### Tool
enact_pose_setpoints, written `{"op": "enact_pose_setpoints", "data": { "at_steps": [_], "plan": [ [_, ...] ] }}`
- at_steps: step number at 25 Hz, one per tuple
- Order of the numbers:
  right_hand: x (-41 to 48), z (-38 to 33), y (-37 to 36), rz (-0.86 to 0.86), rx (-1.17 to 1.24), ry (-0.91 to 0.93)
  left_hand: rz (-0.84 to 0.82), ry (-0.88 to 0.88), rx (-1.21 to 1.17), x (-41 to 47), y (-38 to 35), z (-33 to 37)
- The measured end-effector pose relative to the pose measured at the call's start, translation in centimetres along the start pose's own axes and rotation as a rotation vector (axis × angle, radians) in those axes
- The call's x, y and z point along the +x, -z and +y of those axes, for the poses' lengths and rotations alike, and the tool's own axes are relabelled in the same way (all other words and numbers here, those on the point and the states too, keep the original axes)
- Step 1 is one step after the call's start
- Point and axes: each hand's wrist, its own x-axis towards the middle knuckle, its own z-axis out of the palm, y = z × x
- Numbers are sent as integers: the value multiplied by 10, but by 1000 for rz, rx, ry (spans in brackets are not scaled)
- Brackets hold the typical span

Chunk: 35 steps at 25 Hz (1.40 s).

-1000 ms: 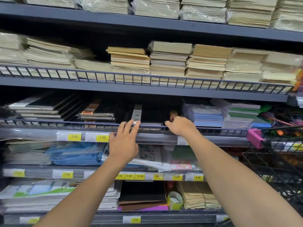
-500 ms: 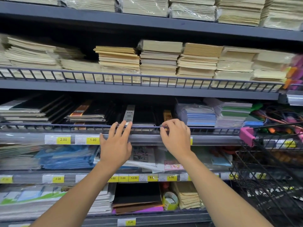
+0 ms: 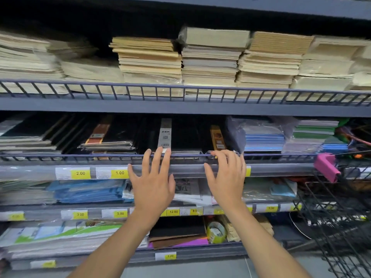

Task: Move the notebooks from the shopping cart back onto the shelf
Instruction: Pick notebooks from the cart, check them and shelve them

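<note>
Your left hand (image 3: 153, 184) and right hand (image 3: 227, 180) were both released, fingers spread and holding nothing, fingertips at the wire rail (image 3: 80, 156). The black notebooks (image 3: 182, 137) lay flat on the shelf (image 3: 281, 170) just behind that rail. The cart (image 3: 341, 221) stood at your right.

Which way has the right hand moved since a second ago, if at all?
Yes. The right hand has drawn back and down: before it reached past the wire rail into the shelf, now only its fingers reach that rail.
</note>
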Motion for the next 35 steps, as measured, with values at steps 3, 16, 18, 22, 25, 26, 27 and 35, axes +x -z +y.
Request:
{"op": "enact_pose_setpoints", "data": {
  "at_steps": [3,16,18,22,25,26,27,35],
  "plan": [
    [6,-6,11,-97,-9,-54,-141,-14,-52,4,17,-3],
    [144,-36,157,-1152,-10,-421,-955,-65,-186,101,183,1],
    [164,-39,191,-1236,-23,-456,-1008,-84,-173,115,213,8],
    [198,-41,262,-1279,-46,-466,-1060,-118,-177,132,271,31],
    [219,-48,323,-1243,-46,-459,-1070,-161,-193,139,314,57],
    [224,-47,344,-1212,-55,-464,-1065,-175,-201,141,329,68],
    [226,-44,361,-1184,-68,-469,-1052,-190,-209,141,341,78],
    [191,0,504,-896,-149,-486,-839,-417,-235,109,420,185]
  ]
}}
